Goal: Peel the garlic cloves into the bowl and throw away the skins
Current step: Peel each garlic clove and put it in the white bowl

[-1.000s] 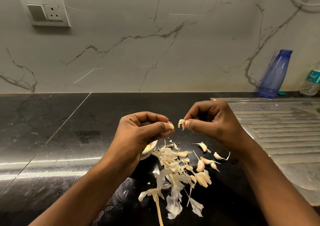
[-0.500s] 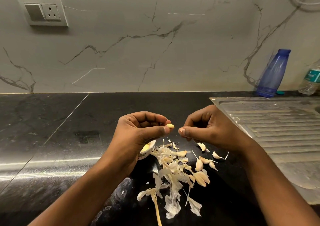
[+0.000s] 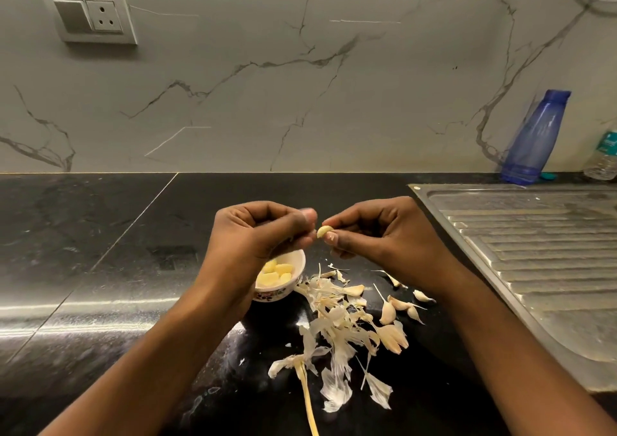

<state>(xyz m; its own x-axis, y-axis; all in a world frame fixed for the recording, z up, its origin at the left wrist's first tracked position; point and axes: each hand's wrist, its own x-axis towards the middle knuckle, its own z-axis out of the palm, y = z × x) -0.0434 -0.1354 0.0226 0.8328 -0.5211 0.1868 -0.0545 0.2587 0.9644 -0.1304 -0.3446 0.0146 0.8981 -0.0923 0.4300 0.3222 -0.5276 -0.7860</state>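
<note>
Mid-peel over a black stone counter (image 3: 100, 268). Pinched between thumb and forefinger of the right hand (image 3: 384, 235): 1 garlic clove (image 3: 324, 231), pale yellow, curved, smooth and seemingly almost bare, held clear of the counter near the right side of the bowl (image 3: 302, 263). Left hand (image 3: 260, 235) curled tight, fingertips up against the clove's left end; touching or pinching, impossible to tell.

Judged to be the last stripping of this clove. Next, likely: flick off any clinging scrap, then carry the clove a short way left and down and drop it into the bowl, partly hidden under the left hand. Calls for a light release rather than a toss, given a small bowl and a slick, rounded clove.

Already in the bowl: several peeled cloves (image 3: 277, 273), glossy, butter-coloured, blocky. Bowl itself small, white, glazed-looking, with a flower pattern round the wall. Just right of it, a loose heap of skins (image 3: 334, 322), papery, thin, curled, translucent at the edges, plus 1 long dry stalk (image 3: 305, 392) trailing toward the near edge. Among and right of the heap, a handful of unpeeled cloves (image 3: 387, 313), teardrop-shaped with wispy tails. Skins not yet thrown away; much of the task judged yet to come.

Far right: ribbed steel drainboard (image 3: 534, 252) and a blue plastic bottle (image 3: 534, 135) against the marble-veined wall.
</note>
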